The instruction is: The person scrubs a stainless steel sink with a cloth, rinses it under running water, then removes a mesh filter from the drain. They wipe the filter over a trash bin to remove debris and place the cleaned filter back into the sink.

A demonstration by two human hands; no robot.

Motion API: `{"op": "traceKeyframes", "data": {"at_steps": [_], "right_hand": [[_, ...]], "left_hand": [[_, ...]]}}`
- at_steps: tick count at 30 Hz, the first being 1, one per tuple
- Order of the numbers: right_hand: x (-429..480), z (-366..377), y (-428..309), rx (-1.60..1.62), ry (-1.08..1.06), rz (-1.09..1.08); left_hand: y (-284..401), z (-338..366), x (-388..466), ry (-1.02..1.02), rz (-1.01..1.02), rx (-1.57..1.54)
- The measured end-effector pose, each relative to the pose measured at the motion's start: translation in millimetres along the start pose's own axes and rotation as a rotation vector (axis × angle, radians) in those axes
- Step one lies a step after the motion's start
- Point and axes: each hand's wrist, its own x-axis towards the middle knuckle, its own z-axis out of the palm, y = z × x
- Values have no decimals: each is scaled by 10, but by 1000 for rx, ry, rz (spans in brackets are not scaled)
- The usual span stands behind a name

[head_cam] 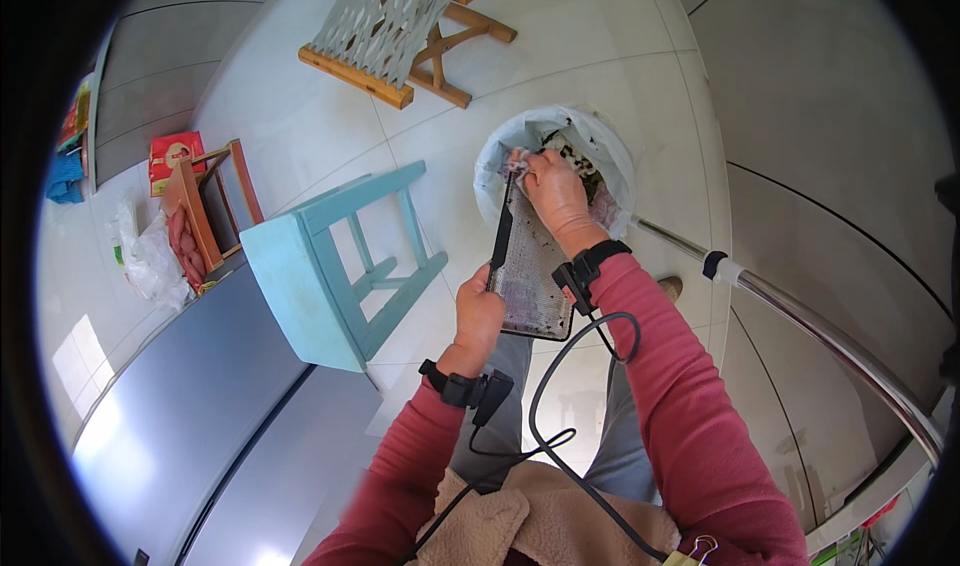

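A dirty metal mesh filter panel [531, 281] with a black frame is tilted over the near rim of a waste bin [491, 191] lined with a pale plastic bag. My left hand [478, 312] grips the panel's left edge near its lower end. At the upper end, my right hand [556, 191] pinches a crumpled wipe or cloth [517, 162] against the corner of the frame. Dark specks dot the mesh. Inside the bin lie scraps of dark and whitish refuse [577, 157], partly hidden by my right hand.
A light-blue wooden stool [300, 288] lies on its side at left. Beyond it are a folding stool [382, 33], a brown wooden stool [191, 206] and a white plastic bag [146, 258]. A chrome pole [810, 311] slants from the bin toward the right. Cables hang from both wrist straps.
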Motion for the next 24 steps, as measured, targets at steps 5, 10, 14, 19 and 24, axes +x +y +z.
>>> {"op": "traceKeyframes", "data": {"at_steps": [5,10,14,19,24], "right_hand": [[-285,-234,-17,28,91,209],[-524,-562,-85,353,103,339],[-753,-631,26,462,125,308],[-1057,-679,140,472,132,289],[-1119,-560,296,365,194,24]], "left_hand": [[76,-33,47,42,59,-23],[87,-89,128,14,71,-115],[12,-173,114,-25,13,-120],[-118,-192,37,-44,111,-232],[-285,-229,264,-54,144,-146]]}}
